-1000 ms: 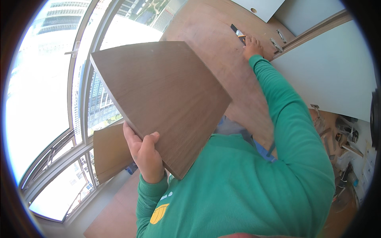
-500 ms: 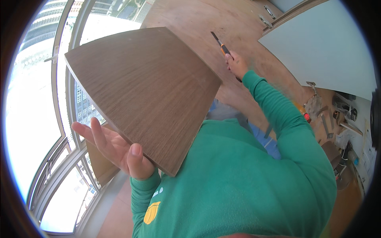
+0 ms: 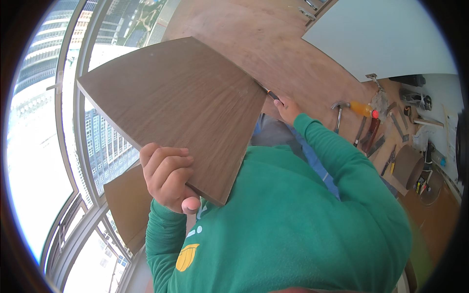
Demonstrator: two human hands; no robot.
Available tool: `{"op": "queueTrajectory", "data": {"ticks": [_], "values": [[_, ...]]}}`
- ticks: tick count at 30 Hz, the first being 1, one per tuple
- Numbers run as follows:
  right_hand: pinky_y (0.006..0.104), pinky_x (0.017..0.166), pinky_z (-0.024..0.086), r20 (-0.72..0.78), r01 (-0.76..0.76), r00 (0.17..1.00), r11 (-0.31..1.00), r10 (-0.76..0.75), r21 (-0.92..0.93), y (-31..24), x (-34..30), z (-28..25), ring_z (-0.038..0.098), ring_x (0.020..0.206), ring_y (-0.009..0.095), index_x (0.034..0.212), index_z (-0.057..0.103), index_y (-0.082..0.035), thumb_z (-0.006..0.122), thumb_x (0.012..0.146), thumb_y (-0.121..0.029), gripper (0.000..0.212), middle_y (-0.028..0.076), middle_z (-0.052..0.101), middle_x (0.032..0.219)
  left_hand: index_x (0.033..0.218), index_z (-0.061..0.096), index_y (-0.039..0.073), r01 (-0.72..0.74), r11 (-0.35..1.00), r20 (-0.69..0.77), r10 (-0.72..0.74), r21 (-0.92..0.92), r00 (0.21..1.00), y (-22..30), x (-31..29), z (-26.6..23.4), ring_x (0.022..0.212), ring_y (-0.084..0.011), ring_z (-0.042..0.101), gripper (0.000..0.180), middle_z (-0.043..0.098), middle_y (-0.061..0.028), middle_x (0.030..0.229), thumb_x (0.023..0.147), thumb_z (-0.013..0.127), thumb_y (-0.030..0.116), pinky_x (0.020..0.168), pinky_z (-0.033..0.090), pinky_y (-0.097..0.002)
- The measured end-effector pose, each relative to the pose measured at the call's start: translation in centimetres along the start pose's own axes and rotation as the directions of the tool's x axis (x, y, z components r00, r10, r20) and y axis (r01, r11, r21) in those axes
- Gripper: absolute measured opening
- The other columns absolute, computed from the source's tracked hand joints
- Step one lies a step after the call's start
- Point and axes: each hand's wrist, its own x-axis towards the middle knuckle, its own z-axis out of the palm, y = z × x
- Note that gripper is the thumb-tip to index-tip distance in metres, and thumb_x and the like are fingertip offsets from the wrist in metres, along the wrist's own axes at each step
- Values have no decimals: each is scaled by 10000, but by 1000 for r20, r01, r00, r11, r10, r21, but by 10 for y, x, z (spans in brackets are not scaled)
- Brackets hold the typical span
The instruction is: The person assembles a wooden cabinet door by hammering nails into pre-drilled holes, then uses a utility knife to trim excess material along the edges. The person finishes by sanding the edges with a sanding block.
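A brown wood-grain board (image 3: 181, 117) with a pale edge stands tilted in front of my chest. My left hand (image 3: 168, 176) grips its near left edge, the fingers folded over the face and the thumb at the lower edge. At the board's right corner my right hand (image 3: 289, 109) is closed round the black-and-orange handle of a narrow-bladed tool (image 3: 273, 94). The blade lies along the board's far right edge and is partly hidden there; whether it is a knife or a chisel I cannot tell.
Windows (image 3: 44, 146) run along the left. A white panel (image 3: 381, 39) with metal hinges stands at the upper right. On the wooden floor (image 3: 264, 44) at right lie a claw hammer (image 3: 339, 115), an orange bottle (image 3: 360, 108), pliers (image 3: 389, 158) and several other tools. A brown sheet (image 3: 124, 205) leans by the window.
My left hand has gone from spread fingers to a folded grip on the board. My right hand has brought the tool down and inward from the board's far side to its right edge.
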Motion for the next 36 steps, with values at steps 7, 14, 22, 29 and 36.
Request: {"op": "queueTrajectory", "data": {"ticks": [7,14,22,29,36], "values": [[488,991,497,160,-104,977,968,142,-229,-25,5,-24,622,1155,449,1269,664,-11,525,1049,-366,440,264,666,1231,610,473,83,11,999,-130,-16,-42,991,1,-20,11,650,-263,615,678,595,-86,641,1010,436,629,698,391,-413],[495,918,499,64,2,998,975,13,-221,4,17,-26,642,1066,422,1221,669,-5,531,1050,-362,419,247,682,1131,632,543,83,41,998,-160,-49,-55,986,12,-20,16,843,-286,684,604,640,-87,688,998,508,563,807,418,-439],[507,872,506,305,-14,949,978,78,-207,4,34,-43,661,1017,452,1218,659,-2,531,1049,-346,404,265,698,1083,1649,137,39,651,614,-434,-785,-446,442,52,30,45,1519,-372,297,977,257,-193,1651,781,558,188,1255,248,-459],[515,828,490,178,84,979,993,-98,84,-10,57,-38,649,959,458,1212,617,-23,496,1061,-359,388,266,681,1016,1652,147,0,715,321,-273,-944,-622,186,66,57,42,1461,-324,344,1023,238,-220,1654,732,577,130,1199,307,-358],[559,914,491,279,143,956,978,-96,-154,-157,170,-15,647,1049,477,1277,575,-65,417,1081,-384,406,281,681,1112,1656,100,4,733,369,-281,-927,-571,248,56,45,38,1498,-336,269,1065,192,-229,1661,700,567,49,1236,213,-403]]}}
